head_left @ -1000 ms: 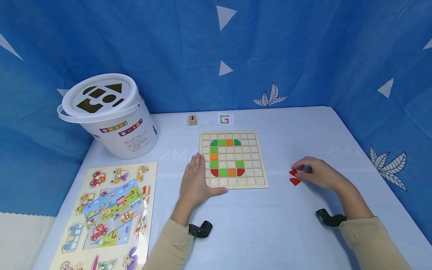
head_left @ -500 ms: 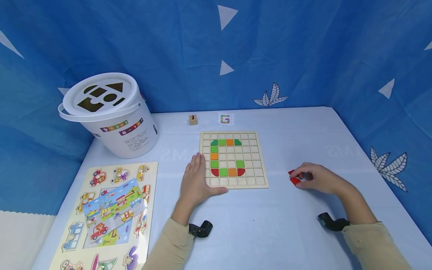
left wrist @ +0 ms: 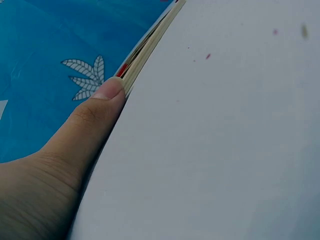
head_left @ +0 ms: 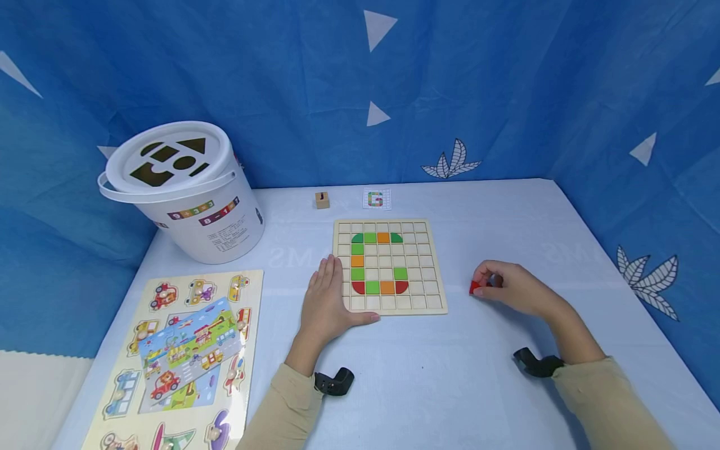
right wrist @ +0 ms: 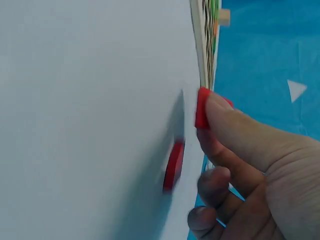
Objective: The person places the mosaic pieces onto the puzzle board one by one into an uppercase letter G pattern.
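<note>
On the table lies a wooden grid board [head_left: 425,286]. Green, orange and dark red tiles on it form an open ring, with quarter-round tiles at the corners. My left hand [head_left: 326,306] rests flat with straight fingers along the board's left edge, its thumb [left wrist: 107,92] against the near edge. Right of the board, my right hand [head_left: 520,287] pinches a red tile [right wrist: 201,110] between thumb and forefinger, held above the table. Below it a second red tile [right wrist: 173,166] lies on the white cloth, mostly covered by my hand in the head view.
Behind the board are a small pattern card [head_left: 377,199] and a wooden letter cube [head_left: 322,200]. A white bucket [head_left: 225,219] with a shape-cut lid stands back left. A vehicle knob puzzle [head_left: 253,312] lies front left, picture sheets [head_left: 191,350] on it.
My right hand went from over both red tiles toward the near one, then lifted a red tile up and to the left. My left hand and the board stayed in place.
</note>
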A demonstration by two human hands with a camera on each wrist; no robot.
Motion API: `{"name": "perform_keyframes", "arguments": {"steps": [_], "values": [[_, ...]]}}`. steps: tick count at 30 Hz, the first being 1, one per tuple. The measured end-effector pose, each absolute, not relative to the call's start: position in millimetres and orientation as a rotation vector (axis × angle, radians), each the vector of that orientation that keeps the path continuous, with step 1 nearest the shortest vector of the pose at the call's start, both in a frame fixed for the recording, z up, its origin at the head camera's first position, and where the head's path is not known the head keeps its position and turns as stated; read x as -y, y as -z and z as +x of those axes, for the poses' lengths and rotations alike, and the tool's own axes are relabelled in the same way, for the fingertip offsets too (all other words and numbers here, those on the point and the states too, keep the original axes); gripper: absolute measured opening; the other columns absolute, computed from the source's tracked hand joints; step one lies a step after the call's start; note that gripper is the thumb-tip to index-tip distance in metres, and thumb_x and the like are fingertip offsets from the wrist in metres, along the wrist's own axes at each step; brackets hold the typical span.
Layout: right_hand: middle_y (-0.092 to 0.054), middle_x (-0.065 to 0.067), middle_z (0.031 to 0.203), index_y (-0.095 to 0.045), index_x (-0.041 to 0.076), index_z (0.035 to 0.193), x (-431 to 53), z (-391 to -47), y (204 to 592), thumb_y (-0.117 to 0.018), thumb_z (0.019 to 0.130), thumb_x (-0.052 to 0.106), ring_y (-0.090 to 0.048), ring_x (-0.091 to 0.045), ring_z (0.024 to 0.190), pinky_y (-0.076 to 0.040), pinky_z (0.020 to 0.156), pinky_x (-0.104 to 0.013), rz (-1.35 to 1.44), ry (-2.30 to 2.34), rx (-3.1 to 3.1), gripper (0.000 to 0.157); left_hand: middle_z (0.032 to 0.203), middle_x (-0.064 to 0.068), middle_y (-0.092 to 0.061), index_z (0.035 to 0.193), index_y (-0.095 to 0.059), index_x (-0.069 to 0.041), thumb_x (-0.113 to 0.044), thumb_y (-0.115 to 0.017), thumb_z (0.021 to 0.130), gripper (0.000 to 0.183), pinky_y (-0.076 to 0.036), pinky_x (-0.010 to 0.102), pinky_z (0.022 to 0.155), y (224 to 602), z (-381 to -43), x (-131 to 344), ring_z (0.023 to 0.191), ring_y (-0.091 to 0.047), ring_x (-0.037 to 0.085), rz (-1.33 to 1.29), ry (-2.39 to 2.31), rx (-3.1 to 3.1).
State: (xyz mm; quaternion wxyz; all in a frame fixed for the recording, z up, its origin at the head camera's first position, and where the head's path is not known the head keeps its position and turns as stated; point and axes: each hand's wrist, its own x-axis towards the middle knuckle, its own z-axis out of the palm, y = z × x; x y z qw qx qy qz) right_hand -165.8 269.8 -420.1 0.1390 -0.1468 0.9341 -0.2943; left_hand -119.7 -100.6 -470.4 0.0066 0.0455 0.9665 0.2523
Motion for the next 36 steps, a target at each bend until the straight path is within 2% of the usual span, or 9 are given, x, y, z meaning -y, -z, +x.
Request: {"name": "perform_keyframes", "arguments": {"steps": [9,19,27,31,36], "values": [[-0.065,-0.001,0.094,-0.065,0.020,0.100,-207.3,-187.8,420.7,-0.076,0.088,0.022,-0.053,-0.022,0.080,-0.048,0.066,-0.027,-0.407,0.984,-2.748,0.016,0.168,0.010,-0.010,0.159,-0.014,-0.006,-0.079,-0.077,0.058,0.140,-0.014,0.047,0.126,472.6,-119.7,101.2,0.157,-0.005,0.025,0.137,-0.803,-3.033],[-0.064,-0.001,0.092,-0.063,0.018,0.101,-149.4,-203.1,427.5,-0.074,0.090,0.020,-0.057,-0.021,0.084,-0.050,0.076,-0.031,-0.453,1.082,-2.692,0.015,0.168,0.010,-0.011,0.159,-0.015,-0.005,-0.079,-0.077,0.058,0.139,-0.015,0.047,0.126,471.4,-118.7,101.3,0.157,-0.006,0.026,0.132,-0.798,-3.031],[-0.063,0.000,0.092,-0.064,0.020,0.100,-132.3,-210.9,432.5,-0.073,0.091,0.020,-0.058,-0.020,0.091,-0.051,0.086,-0.033,-0.467,1.035,-2.710,0.012,0.168,0.010,-0.010,0.159,-0.015,-0.006,-0.080,-0.076,0.058,0.139,-0.014,0.046,0.127,471.0,-119.5,101.0,0.157,-0.006,0.025,0.131,-0.780,-3.032],[-0.064,0.000,0.097,-0.069,0.019,0.102,-130.7,-211.7,433.1,-0.072,0.092,0.020,-0.058,-0.020,0.094,-0.053,0.090,-0.035,-0.477,0.985,-2.721,0.010,0.168,0.010,-0.010,0.159,-0.014,-0.006,-0.080,-0.076,0.058,0.140,-0.014,0.046,0.126,471.2,-119.5,101.2,0.157,-0.005,0.025,0.129,-0.779,-3.033],[-0.064,-0.002,0.104,-0.075,0.014,0.110,-133.3,-208.1,430.0,-0.069,0.094,0.017,-0.057,-0.021,0.097,-0.055,0.090,-0.035,-0.494,0.939,-2.725,0.018,0.168,0.010,-0.010,0.159,-0.014,-0.006,-0.080,-0.075,0.058,0.140,-0.014,0.046,0.127,471.4,-119.4,101.2,0.157,-0.005,0.025,0.133,-0.782,-3.025]]}}
